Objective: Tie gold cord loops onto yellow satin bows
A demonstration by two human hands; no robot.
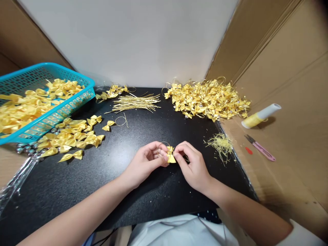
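Observation:
Over the middle of the black table (107,174), my left hand (150,159) pinches a small yellow ribbon bow (171,155) between thumb and fingers. A thin gold cord loop shows above the bow. My right hand (191,164) is closed at the bow's right side, thumb and forefinger pressed together. What lies between those fingertips is too small to make out, though a bit of gold cord shows by them. Up and left of my hands lie a single yellow bow (108,125) and a looped cord (121,120).
Yellow bows fill a turquoise basket (89,85) at left, with loose bows (74,135) beside it. Gold cords (137,102) lie at the back. A heap of finished-looking bows (207,99), yellow clippings (221,143), pink-handled snips (261,148) and a tube (263,114) are right.

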